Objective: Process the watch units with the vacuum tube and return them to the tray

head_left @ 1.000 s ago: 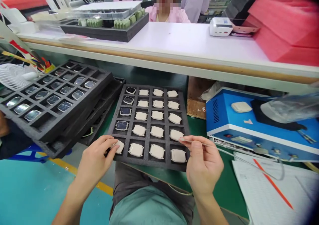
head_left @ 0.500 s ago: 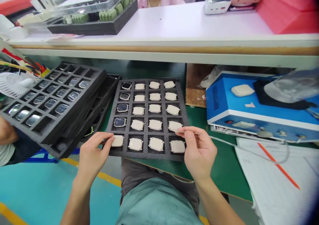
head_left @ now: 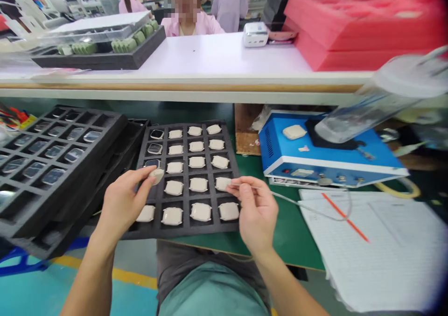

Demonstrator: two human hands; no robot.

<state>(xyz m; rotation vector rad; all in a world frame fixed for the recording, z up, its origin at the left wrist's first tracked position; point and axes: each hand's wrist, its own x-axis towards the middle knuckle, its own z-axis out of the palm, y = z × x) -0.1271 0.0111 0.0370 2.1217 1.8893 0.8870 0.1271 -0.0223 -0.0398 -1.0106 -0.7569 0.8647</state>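
Note:
Pinched between the thumb and fingers of my left hand (head_left: 128, 197) is a beige watch case (head_left: 158, 176), raised and tilted over the left column of a dark foam tray (head_left: 175, 233). Most other compartments hold beige watch cases (head_left: 198, 184) with their plain backs up; a few at the upper left show dark screens (head_left: 156, 134). My right hand (head_left: 258, 213) is closed around the end of a thin pale tube (head_left: 294, 202), fingertips beside a watch case (head_left: 223, 184) in the right column. Fingers hide the tube's tip.
Stacked foam trays (head_left: 105, 141) with dark-screened pieces stand at left. At right are a blue machine (head_left: 336, 159), a clear cup (head_left: 353, 108) on it, and papers (head_left: 378, 255) with a red-orange stick (head_left: 345, 216). A white shelf (head_left: 206, 57) crosses above; a person (head_left: 192, 24) sits behind it.
My left hand has gone from the nearest left compartment up to the one behind it and lifted out a watch case, now back-up. The right hand stays by the same case. The view has swung right.

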